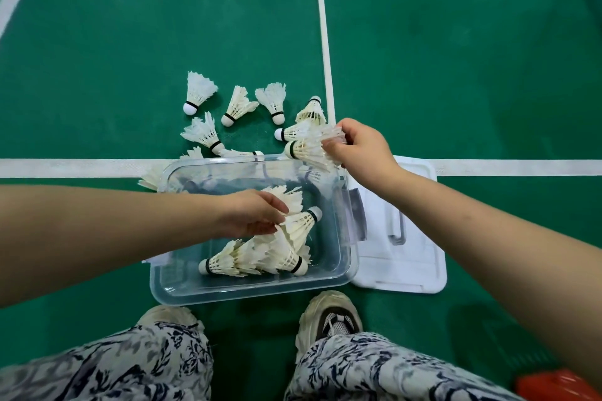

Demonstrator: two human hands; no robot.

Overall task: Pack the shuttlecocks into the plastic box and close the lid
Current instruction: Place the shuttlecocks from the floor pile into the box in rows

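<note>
A clear rectangular plastic box (254, 290) is set on the green court floor (130, 26), with its top uncovered. A flat white plastic lid (407, 264) is laid on the floor against the box's right wall; whether its edge is tucked under the box cannot be told. Inside the box, a cluster of white feather shuttlecocks (250, 259) with black-banded cork tips is heaped toward the near wall, the pieces lying on their sides and overlapping.

The left hand (254, 215) is held inside the box, just above that cluster. The feather skirt of the top shuttlecock (301, 225) is pinched between the thumb and the curled fingers, its cork pointing away toward the box's right wall and its feathers touching the heap below.

The right hand (356, 146) is held over the box's far right corner. A pair of shuttlecocks (304, 150) is gripped by the feather ends in its curled fingers, one above the other, both corks pointing left.

Beyond the far wall, loose shuttlecocks (237, 104) are scattered on the floor, and more are seen pressed against the box's far left corner, across a white court line (81, 168). Two pale shoes (329, 319) are planted just in front of the box's near wall.
</note>
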